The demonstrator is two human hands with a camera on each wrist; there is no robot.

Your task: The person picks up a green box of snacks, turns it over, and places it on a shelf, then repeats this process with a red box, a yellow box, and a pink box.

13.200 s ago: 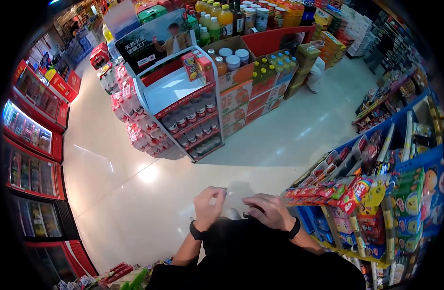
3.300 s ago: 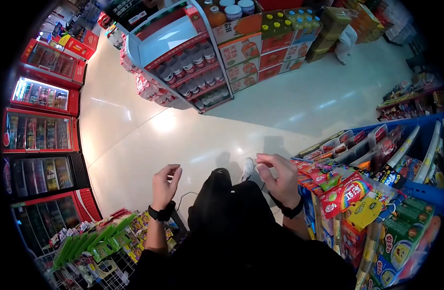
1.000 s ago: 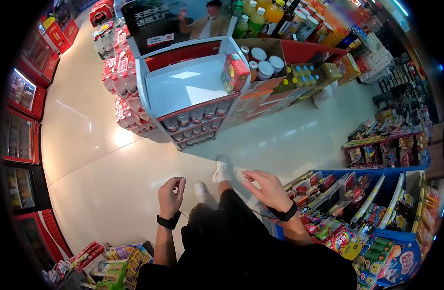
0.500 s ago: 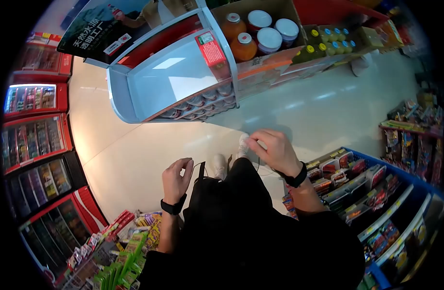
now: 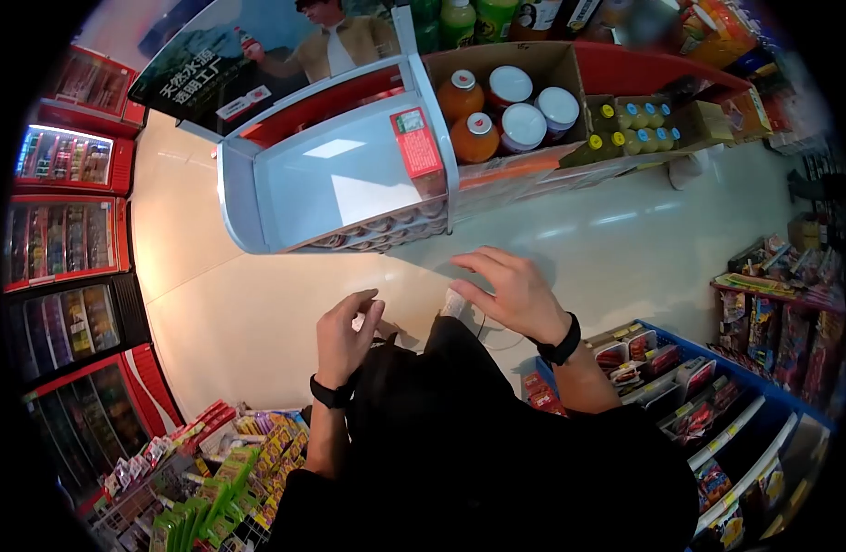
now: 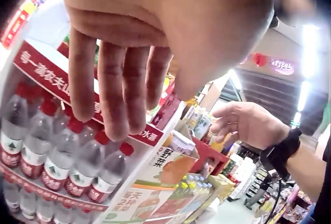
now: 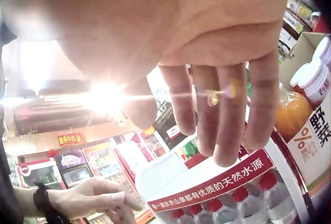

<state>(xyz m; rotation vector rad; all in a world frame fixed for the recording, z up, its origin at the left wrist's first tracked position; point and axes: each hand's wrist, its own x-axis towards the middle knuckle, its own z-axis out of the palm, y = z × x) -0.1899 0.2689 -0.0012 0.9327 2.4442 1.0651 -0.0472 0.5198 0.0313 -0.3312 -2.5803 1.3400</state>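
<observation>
My left hand [image 5: 343, 339] hovers over the floor in front of a display stand, holding nothing, its fingers loosely bent. Level with it on the other side, my right hand [image 5: 513, 293] is also free of any object, thumb apart from the fingers. Ahead of both is the stand's white top shelf [image 5: 289, 198], where a red box [image 5: 415, 143] sits at the right end. Red-capped water bottles [image 6: 64, 157] line the shelves below, behind my left fingers in the left wrist view. A carton beside the stand holds orange jars [image 5: 475, 138] and white-lidded tubs [image 5: 524, 126].
Red drink fridges [image 5: 64, 239] run along the left. A rack of green and yellow snack packs [image 5: 211, 497] is near my left side. On the right stands a blue-edged snack shelf [image 5: 690, 359]. Small yellow-capped bottles [image 5: 607, 143] fill a carton farther along.
The stand, farther off a second ago, is now close in front of me. The blue snack shelf has slipped toward the lower right. Both hands stay raised and hold nothing throughout.
</observation>
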